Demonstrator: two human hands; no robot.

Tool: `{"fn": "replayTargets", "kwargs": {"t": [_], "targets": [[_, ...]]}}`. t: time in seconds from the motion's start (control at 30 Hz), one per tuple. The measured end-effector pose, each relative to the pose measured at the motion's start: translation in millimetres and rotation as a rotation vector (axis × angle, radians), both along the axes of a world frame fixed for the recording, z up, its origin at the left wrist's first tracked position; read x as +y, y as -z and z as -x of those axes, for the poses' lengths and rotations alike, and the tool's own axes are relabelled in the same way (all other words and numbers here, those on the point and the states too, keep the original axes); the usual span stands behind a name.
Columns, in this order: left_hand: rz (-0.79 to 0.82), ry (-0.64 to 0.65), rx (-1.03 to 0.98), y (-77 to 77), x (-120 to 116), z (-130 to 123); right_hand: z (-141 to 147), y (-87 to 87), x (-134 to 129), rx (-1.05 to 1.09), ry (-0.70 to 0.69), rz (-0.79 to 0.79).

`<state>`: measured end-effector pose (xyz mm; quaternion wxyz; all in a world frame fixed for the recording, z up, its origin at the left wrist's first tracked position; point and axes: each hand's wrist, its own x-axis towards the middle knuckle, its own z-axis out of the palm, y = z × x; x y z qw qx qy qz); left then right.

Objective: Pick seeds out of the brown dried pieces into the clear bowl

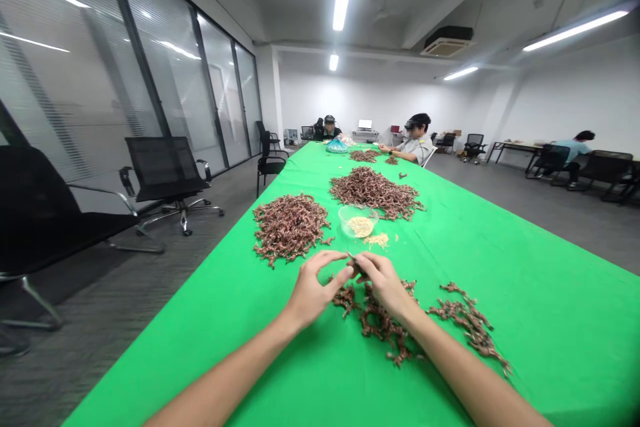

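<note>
Over the front heap, my left hand (314,288) curves its thumb and index finger inward, their tips at the near side of a dark brown gnarled dried piece (356,271). My right hand (385,281) pinches the same piece from the other side. A thin pale bit sticks up at the fingertips, too small to name. Beneath the hands lies a loose heap of reddish-brown, twisted dried pieces (380,323), partly covered by my right hand. Just beyond stands a clear plastic bowl (342,219) with pale grain-like bits (360,226); more bits (380,239) are scattered beside it.
Larger brown heaps (290,225) (375,190) lie left of and behind the bowl. A loose strip of pieces (470,323) is at right on the green tablecloth (550,293). Two people (417,140) (329,127) sit at the far end. Office chairs (163,170) stand left.
</note>
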<state>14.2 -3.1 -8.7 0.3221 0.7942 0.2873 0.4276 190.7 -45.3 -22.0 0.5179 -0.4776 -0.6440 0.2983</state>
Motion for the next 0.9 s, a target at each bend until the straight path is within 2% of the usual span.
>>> {"fn": "replayTargets", "kwargs": {"t": [0.13, 0.3, 0.37, 0.47, 0.57, 0.6, 0.67, 0.73, 0.83, 0.87, 0.9], "targets": [[0.165, 0.178, -0.164, -5.1, -2, -2, 28, -9.2, -6, 0.385, -0.078, 0.129], [0.436, 0.287, -0.339, -8.3, -5, 1, 59, -20.9, -14, 0.715, -0.128, 0.227], [0.514, 0.35, -0.373, -9.2, -5, 3, 64, -22.3, -17, 0.782, -0.116, 0.226], [0.576, 0.419, -0.37, -9.4, -8, 5, 64, -23.1, -26, 0.827, -0.174, 0.253], [0.561, 0.496, -0.347, -7.8, -13, 4, 56, -24.0, -45, 0.755, -0.195, 0.285], [0.558, 0.528, -0.339, -7.1, -15, 3, 52, -23.7, -55, 0.691, -0.157, 0.26], [0.573, 0.568, -0.326, -5.6, -18, 2, 42, -20.5, -81, 0.49, -0.002, 0.083], [0.606, 0.549, -0.345, -4.7, -17, 2, 25, -11.9, -114, 0.304, 0.213, -0.125], [0.673, 0.487, -0.415, -4.7, -11, 4, -17, 10.5, -172, 0.128, 0.562, -0.424], [0.701, 0.47, -0.451, -4.9, -8, 5, -34, 18.5, -190, 0.089, 0.714, -0.506], [0.727, 0.458, -0.493, -5.0, -6, 6, -51, 25.6, -207, 0.029, 0.834, -0.522]]}}
